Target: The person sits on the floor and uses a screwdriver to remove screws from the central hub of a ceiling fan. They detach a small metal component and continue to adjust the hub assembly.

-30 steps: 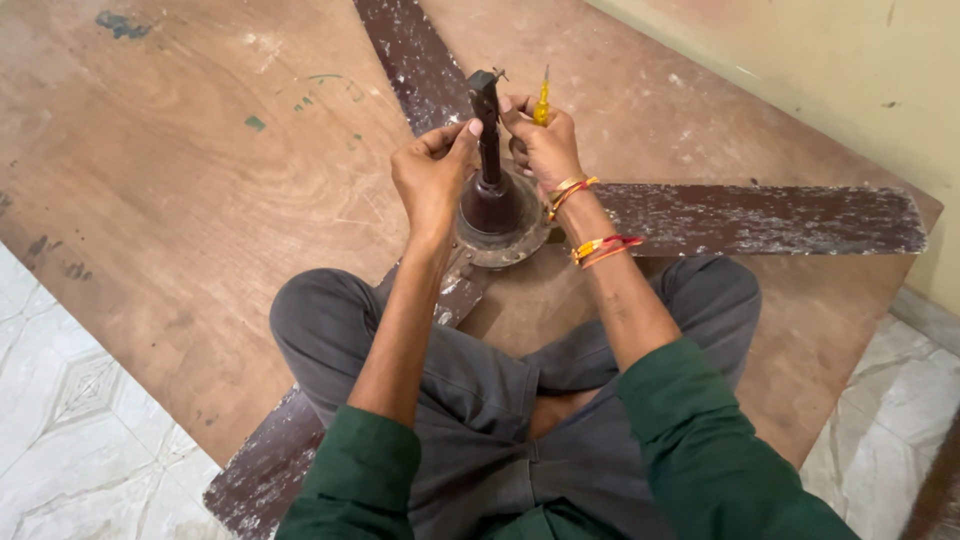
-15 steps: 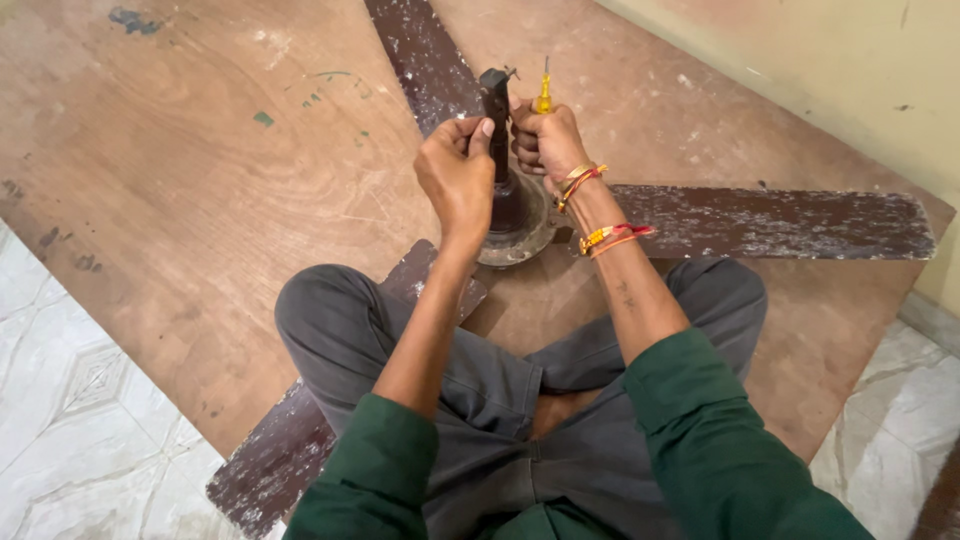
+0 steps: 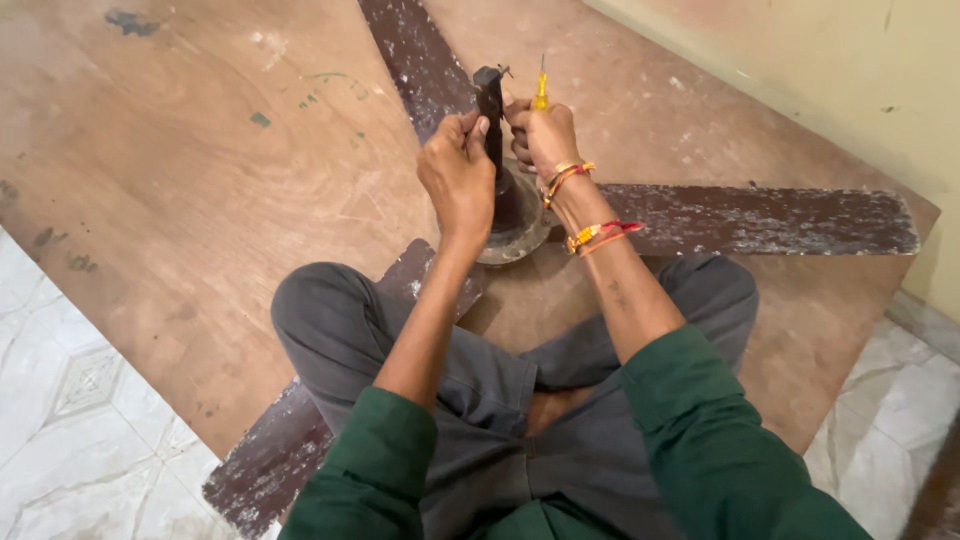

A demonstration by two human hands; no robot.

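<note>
Below me, a broad sheet of worn brown plywood (image 3: 200, 200) covers the pale tiled floor (image 3: 60, 400), and I sit cross-legged on it in grey trousers and green sleeves. On the sheet lies an old ceiling fan with three dark brown, paint-flecked blades: one blade (image 3: 415, 60) runs toward twelve o'clock, one (image 3: 770, 220) toward three o'clock, and one (image 3: 290, 450) toward seven o'clock, passing under my left knee. A cream wall (image 3: 800, 70) rises at two o'clock.

At the centre, just ahead of my shins, sits the round, dull metal motor housing (image 3: 515, 235). From it a dark, rusty metal down-rod (image 3: 490, 110) stands nearly upright, its long axis pointing up toward me and tipped slightly toward twelve o'clock.

My left hand (image 3: 457, 180) is clenched around the rod from the nine o'clock side, fingertips pressing near its upper half. My right hand (image 3: 545, 140), wearing orange and red thread bands at the wrist, closes on the rod from the three o'clock side while also gripping a slim yellow-handled screwdriver (image 3: 541, 90), whose tip points upward just beside the rod's top end. Both hands are about equally near the rod; the screwdriver tip stands just right of the rod's top.
</note>
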